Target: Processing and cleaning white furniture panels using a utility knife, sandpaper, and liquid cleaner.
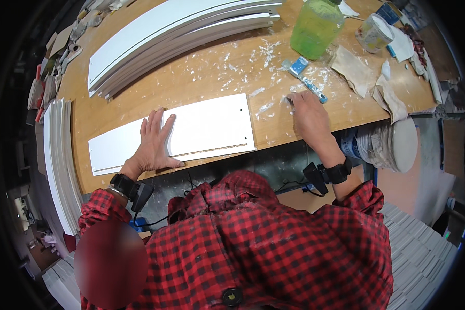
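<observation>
- Head view, left hand (pixel 152 142): open and flat, fingers spread, palm pressed on the white panel (pixel 201 129); it grips nothing.
- Head view, white panel: a long flat board with small drilled holes, lying along the near edge of the wooden workbench (pixel 191 77), directly in front of the person.
- Head view, right hand (pixel 309 114): knuckles up, fingers curled down onto the bench just right of the panel; whether it grips anything cannot be told.
- Head view, blue-handled scraper (pixel 305 75): lies on the bench just beyond the right hand's fingertips, amid white smears.
- Head view, surroundings: a stack of white panels (pixel 175 36) lies at the far left of the bench; a green translucent jug (pixel 316 27) and a paint-smeared can (pixel 373 33) stand at the far right, with crumpled rags (pixel 354 70) near them.
</observation>
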Tool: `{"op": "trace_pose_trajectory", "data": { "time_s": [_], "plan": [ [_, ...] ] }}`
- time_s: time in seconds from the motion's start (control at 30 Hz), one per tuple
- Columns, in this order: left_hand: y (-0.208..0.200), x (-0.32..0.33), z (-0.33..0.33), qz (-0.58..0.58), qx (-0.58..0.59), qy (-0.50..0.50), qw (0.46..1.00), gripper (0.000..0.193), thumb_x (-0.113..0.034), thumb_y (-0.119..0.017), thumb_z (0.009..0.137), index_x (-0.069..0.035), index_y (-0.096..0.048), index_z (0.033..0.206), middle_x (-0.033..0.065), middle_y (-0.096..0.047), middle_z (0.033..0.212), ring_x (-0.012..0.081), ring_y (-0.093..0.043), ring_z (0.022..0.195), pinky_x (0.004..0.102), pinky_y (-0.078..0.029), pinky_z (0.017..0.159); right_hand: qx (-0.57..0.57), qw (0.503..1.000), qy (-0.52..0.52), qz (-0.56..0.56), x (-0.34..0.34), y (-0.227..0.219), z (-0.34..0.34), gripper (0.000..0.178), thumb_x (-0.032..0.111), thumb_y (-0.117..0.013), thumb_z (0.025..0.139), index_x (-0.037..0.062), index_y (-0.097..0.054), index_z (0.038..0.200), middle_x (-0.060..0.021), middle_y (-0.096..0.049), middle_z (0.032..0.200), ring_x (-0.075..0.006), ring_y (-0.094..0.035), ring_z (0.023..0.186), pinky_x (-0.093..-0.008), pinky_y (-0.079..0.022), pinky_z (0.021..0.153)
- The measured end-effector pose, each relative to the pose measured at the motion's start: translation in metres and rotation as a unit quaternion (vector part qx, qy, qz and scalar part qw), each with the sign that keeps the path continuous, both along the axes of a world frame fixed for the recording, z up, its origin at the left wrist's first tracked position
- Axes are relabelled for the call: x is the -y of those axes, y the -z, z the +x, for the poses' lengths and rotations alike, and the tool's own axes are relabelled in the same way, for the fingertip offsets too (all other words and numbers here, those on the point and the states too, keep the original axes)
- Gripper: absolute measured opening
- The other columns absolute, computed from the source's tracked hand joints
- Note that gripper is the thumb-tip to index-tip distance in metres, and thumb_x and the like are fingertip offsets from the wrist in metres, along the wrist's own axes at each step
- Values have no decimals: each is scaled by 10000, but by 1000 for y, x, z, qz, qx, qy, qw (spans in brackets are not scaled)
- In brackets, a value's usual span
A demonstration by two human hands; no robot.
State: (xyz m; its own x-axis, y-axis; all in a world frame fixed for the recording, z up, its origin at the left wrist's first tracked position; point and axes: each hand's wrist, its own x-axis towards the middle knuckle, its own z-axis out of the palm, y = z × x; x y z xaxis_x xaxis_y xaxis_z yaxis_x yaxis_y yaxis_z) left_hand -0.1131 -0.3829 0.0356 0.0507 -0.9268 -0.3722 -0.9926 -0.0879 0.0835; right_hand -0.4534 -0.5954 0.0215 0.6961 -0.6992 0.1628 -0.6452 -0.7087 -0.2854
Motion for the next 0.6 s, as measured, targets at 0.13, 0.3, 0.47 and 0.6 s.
{"op": "trace_pose_trajectory", "data": {
  "time_s": [0.13, 0.3, 0.47, 0.6],
  "plan": [
    [-1, 3, -4, -26, -20, -4, 999, 1234, -693, -725, 500, -67, -226, 1439, 290, -117, 1453, 461, -70, 1367, 540, -66, 1102, -50, 998, 38, 15, -3, -6, 0, 179, -16, -541, 758, 16, -560, 932, -163, -583, 894, -349, -574, 877, -424, -473, 754],
    [5, 29, -42, -101, -15, -24, 994, 1161, -684, -702, 542, -55, -273, 1418, 286, -164, 1429, 471, -125, 1342, 540, -107, 1082, -95, 992, 59, 57, -1, -8, -6, 122, 20, -545, 765, 11, -574, 883, -180, -594, 853, -357, -586, 840, -430, -479, 731],
    [13, 31, -47, -148, -21, -22, 988, 1130, -708, -678, 565, -39, -308, 1396, 281, -218, 1398, 460, -149, 1326, 537, -125, 1069, 113, 984, 108, 89, -19, -1, -4, 146, 76, -545, 796, 43, -638, 904, -156, -599, 836, -336, -586, 817, -410, -471, 740],
    [16, 37, -56, -194, -43, -25, 980, 1127, -706, -681, 570, -25, -313, 1389, 297, -220, 1384, 475, -158, 1314, 538, -128, 1062, 167, 977, 124, 53, -51, 2, 31, 165, 103, -555, 807, 61, -652, 933, -143, -592, 823, -336, -583, 785, -409, -472, 703]
  ]
}}
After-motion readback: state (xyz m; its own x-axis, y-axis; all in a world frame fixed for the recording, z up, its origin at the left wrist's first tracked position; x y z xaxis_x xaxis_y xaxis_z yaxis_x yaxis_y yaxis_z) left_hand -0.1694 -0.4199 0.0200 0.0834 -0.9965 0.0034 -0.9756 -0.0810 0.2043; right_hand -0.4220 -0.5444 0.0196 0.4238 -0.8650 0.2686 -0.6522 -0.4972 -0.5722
